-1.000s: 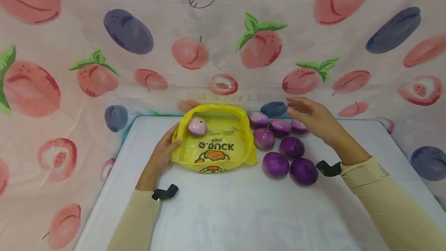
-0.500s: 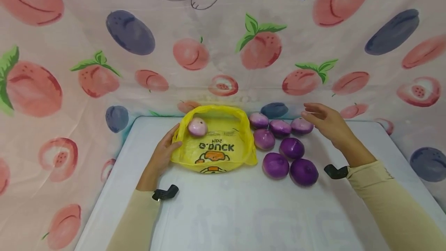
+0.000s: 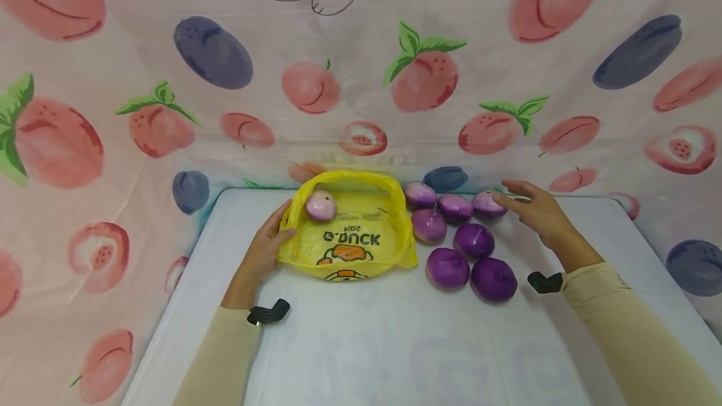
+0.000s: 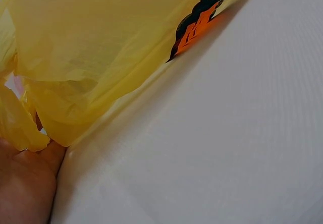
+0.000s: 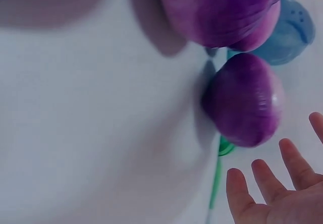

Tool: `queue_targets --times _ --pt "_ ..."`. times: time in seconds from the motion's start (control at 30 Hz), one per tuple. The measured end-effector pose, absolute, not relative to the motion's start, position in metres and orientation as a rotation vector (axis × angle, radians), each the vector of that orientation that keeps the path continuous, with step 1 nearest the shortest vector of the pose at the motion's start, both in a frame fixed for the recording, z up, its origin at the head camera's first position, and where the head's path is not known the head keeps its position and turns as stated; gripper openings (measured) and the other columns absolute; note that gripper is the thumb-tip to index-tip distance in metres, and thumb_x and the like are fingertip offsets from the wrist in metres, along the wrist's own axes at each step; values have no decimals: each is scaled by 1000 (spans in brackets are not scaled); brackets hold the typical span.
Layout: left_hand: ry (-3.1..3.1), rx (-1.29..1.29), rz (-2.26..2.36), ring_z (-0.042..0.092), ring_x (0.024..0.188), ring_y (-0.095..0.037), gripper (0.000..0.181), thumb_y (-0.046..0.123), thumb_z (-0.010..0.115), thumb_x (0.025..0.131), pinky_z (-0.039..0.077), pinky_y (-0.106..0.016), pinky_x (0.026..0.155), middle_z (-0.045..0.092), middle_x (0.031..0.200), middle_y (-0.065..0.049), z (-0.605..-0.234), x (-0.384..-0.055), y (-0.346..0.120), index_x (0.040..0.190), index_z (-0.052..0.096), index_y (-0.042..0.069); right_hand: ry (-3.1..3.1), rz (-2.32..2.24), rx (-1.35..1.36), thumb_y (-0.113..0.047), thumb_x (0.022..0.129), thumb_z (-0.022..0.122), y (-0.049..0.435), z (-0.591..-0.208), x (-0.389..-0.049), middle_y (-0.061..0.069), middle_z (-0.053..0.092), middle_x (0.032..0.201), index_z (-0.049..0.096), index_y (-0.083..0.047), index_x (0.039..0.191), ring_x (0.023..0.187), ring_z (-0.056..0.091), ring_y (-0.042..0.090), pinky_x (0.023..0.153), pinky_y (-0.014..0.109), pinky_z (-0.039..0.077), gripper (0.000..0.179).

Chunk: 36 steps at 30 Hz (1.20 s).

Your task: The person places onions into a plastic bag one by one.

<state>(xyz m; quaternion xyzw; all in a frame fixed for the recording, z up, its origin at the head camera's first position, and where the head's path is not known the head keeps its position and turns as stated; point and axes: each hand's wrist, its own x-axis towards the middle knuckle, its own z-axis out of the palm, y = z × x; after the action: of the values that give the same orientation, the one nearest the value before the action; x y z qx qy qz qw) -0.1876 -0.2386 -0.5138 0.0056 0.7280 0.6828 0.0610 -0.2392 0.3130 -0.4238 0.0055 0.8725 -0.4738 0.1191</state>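
A yellow plastic bag (image 3: 405,230) lies on the table with its mouth spread wide, one pale purple onion (image 3: 321,206) inside it. My left hand (image 3: 264,248) grips the bag's left edge, thumb over the rim and fingers behind it; in the left wrist view the bag's film (image 4: 96,42) hangs above the palm. Beside the rearmost onion on the right (image 3: 486,204) is my right hand (image 3: 536,213), fingers spread and holding nothing. In the right wrist view those fingertips stand just short of the same onion (image 5: 245,100).
Several more purple onions (image 3: 474,240) sit in a loose cluster right of the bag, the two darker ones (image 3: 494,280) nearest the front. A fruit-print curtain (image 3: 361,105) rises behind the white table (image 3: 361,337).
My right hand has drawn back to the right and then lowered beside the rearmost right onion, which it earlier partly covered. The left hand and the bag have stayed in place.
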Motion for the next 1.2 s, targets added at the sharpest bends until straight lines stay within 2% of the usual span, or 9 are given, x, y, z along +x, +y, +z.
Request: queue_targets --times 0.37,0.73,0.97,1.2 --pt "2196 -5 2066 20 157 -13 65 10 53 103 19 -42 129 26 169 12 -512 -184 -240 160 33 34 2513 -1418 42 -54 96 64 317 -442 -245 24 23 167 29 -10 161 149 31 47 114 71 32 86" --pt "2194 -18 2060 19 158 -14 65 12 54 103 18 -43 129 26 169 13 -514 -184 -240 160 34 36 2531 -1403 19 -46 97 67 317 -458 -256 25 23 167 24 -13 163 151 27 48 110 63 39 85" --pt "2188 -2 2065 20 157 -12 64 12 55 103 19 -42 129 27 168 13 -514 -185 -238 159 35 36 2489 -1362 30 -46 97 67 323 -469 -264 30 16 167 11 -21 166 152 20 50 117 67 30 92" --pt "2210 16 2053 20 157 -11 64 12 54 103 19 -42 129 27 168 14 -512 -186 -239 159 35 37 2424 -1458 54 -41 96 70 328 -477 -265 36 22 162 5 -20 166 151 20 48 119 70 22 98"
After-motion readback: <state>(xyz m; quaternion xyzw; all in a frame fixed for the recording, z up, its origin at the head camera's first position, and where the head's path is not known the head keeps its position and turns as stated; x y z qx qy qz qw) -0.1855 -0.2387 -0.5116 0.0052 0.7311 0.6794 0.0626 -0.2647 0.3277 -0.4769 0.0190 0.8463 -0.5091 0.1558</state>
